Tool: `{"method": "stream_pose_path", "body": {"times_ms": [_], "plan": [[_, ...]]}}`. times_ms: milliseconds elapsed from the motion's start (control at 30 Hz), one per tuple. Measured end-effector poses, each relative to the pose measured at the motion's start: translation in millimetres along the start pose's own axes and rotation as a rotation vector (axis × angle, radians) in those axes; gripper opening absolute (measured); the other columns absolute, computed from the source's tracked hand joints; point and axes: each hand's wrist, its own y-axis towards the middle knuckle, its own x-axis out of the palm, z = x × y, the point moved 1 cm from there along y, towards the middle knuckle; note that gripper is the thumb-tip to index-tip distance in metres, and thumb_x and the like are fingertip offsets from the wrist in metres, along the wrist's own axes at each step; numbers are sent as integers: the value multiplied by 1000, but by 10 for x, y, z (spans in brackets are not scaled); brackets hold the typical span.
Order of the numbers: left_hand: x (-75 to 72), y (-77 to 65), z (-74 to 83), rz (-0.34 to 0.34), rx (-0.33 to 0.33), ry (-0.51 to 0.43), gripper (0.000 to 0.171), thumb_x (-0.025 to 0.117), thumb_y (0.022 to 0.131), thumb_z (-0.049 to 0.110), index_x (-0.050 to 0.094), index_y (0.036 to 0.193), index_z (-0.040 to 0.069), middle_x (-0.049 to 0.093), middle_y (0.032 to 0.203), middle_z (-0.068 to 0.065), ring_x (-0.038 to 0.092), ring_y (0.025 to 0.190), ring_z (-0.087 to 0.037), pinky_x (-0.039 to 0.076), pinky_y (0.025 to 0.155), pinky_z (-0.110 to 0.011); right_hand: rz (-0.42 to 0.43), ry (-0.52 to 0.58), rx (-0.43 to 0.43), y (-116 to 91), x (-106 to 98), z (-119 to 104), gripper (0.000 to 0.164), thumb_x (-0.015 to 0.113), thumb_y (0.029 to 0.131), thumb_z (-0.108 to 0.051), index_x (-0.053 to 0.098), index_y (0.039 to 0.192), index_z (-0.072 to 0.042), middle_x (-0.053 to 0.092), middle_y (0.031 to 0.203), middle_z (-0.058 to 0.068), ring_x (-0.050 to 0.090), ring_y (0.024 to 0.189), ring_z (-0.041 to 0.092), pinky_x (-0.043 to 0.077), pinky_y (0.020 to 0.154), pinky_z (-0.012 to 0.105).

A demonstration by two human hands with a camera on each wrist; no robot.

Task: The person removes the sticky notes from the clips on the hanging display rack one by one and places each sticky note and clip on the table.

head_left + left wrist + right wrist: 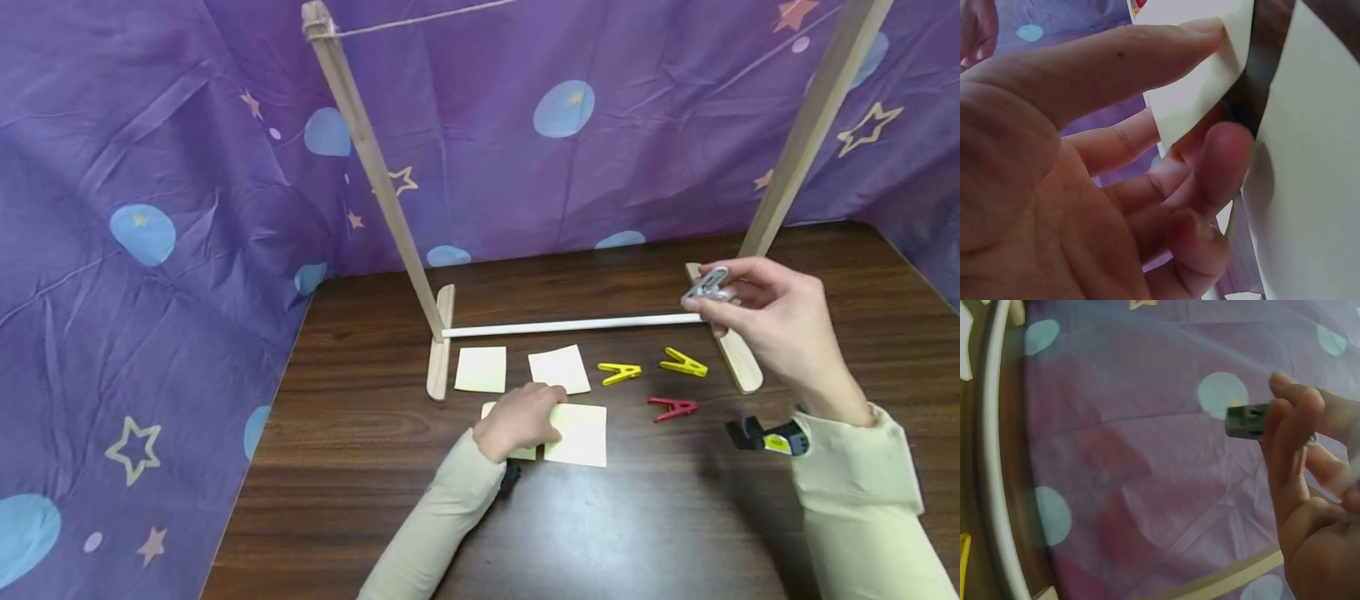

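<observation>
My right hand point(780, 321) is raised above the right end of the white bar, pinching a grey clothespin point(707, 286) between thumb and fingers. One end of that clothespin pokes out past the fingertips in the right wrist view. Low over the table, my left hand point(521, 419) pinches a pale yellow paper note point(1200, 81), thumb on one face and fingers behind it. Partly under this hand lies another pale note point(1316, 162). Two more notes, one at the left point(481, 369) and one in the middle point(561, 370), lie just beyond.
Two yellow clothespins point(619, 372) and a red clothespin point(672, 408) lie right of the notes. A wooden frame with a left post point(375, 167), a right post point(813, 125), a white bottom bar point(570, 325) and a string point(427, 17) across its top stands behind them.
</observation>
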Motion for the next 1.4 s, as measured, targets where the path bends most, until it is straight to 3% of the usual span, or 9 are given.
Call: {"method": "stream_pose_path", "body": {"times_ms": [100,300,400,567,667,867,1133,1400], "plan": [[-1,-13,14,14,-7,30,41,73,75,12,63,115,14,64,101,-1,55,79,-12,44,60,-26,-77,-178,44,-73,-20,60,28,75,75,10,65,101,6,73,89,-14,64,57,3,51,50,19],[12,-25,20,23,-17,56,46,73,75,13,63,120,15,61,106,-2,55,85,-13,46,63,-26,-196,-292,63,-197,-40,146,29,75,76,7,65,103,3,70,88,-15,66,68,-3,52,52,19],[24,-24,19,24,-17,50,47,74,75,13,62,121,15,60,107,-3,52,81,-12,45,61,-24,-228,-350,26,-251,-41,187,29,77,76,6,67,102,-1,67,83,-11,62,69,-3,50,56,15],[34,-20,9,25,-26,40,50,75,75,14,60,123,15,58,108,-3,51,77,-12,45,61,-23,-316,-489,-130,-337,-23,269,35,81,69,5,70,97,-12,64,81,-8,57,69,-2,48,63,10],[32,-22,7,22,-32,33,50,75,75,15,59,122,15,58,108,-4,51,74,-12,45,61,-23,-399,-566,-167,-411,-10,325,38,84,66,0,69,98,-14,64,78,-10,55,65,-6,46,57,14],[25,-24,12,20,-38,25,49,76,74,14,59,121,14,56,106,-4,49,69,-12,44,58,-22,-553,-633,-79,-586,52,420,34,86,67,-12,67,95,-12,57,67,-16,50,61,-8,43,51,19],[25,-24,12,23,-42,34,47,76,74,15,58,118,13,54,103,-4,49,68,-12,44,57,-22,-735,-713,21,-782,126,555,37,85,68,-19,68,99,-11,56,69,-16,48,63,-5,41,54,20],[23,-30,17,22,-40,44,44,74,73,13,59,114,14,54,102,-4,50,67,-12,44,57,-22,-779,-798,43,-873,187,633,32,86,65,-17,64,88,-19,53,70,-15,46,62,-2,38,55,22]]}}
